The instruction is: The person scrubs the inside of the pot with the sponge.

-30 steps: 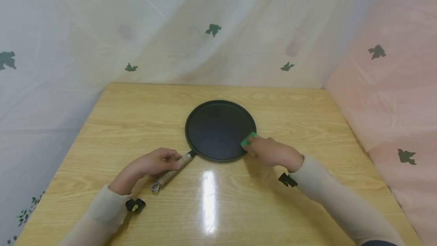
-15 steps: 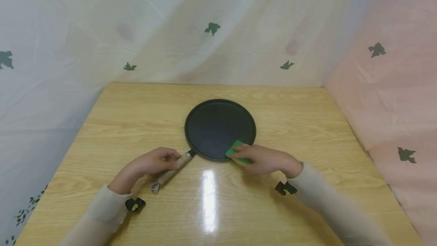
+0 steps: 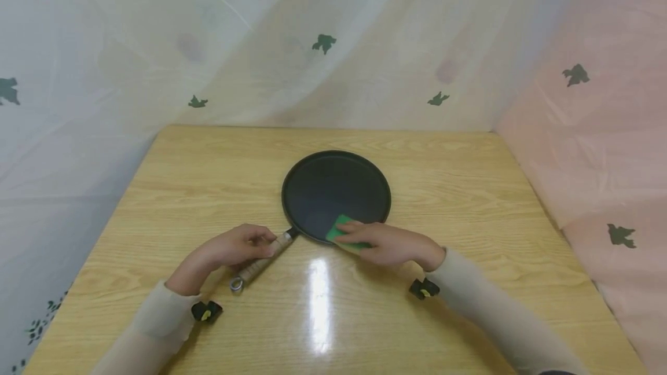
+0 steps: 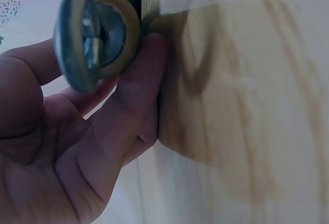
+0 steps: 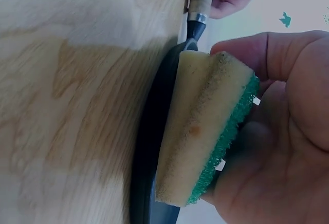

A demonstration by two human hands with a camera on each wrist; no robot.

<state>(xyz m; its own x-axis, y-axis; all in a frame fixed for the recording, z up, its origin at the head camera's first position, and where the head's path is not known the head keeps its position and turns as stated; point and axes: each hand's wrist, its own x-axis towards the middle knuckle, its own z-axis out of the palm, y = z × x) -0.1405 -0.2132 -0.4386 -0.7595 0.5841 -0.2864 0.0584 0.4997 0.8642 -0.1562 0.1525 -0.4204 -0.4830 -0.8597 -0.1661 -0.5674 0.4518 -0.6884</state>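
Note:
A round, flat black frying pan (image 3: 333,184) lies on the table, its wood-toned handle (image 3: 255,268) slanting toward the near left. My left hand (image 3: 242,246) grips that handle, fingers and thumb around it; the left wrist view shows the metal hanging ring (image 4: 77,39) at its end close up. Against the near rim of the pan is a sponge (image 5: 198,131), yellow with a green scouring side. My right hand (image 3: 388,243) holds it, the yellow side toward the pan and the green side toward the palm. In the head view the fingers cover part of the sponge.
The wooden table (image 3: 443,178) extends around the pan on all sides, with a bright light reflection in front. A pale patterned curtain (image 3: 260,45) hangs behind and at both sides. Each wrist carries a small black device (image 3: 206,311).
My right hand has moved the sponge from the pan's right edge leftward along the near rim. The left hand and the pan have stayed in place.

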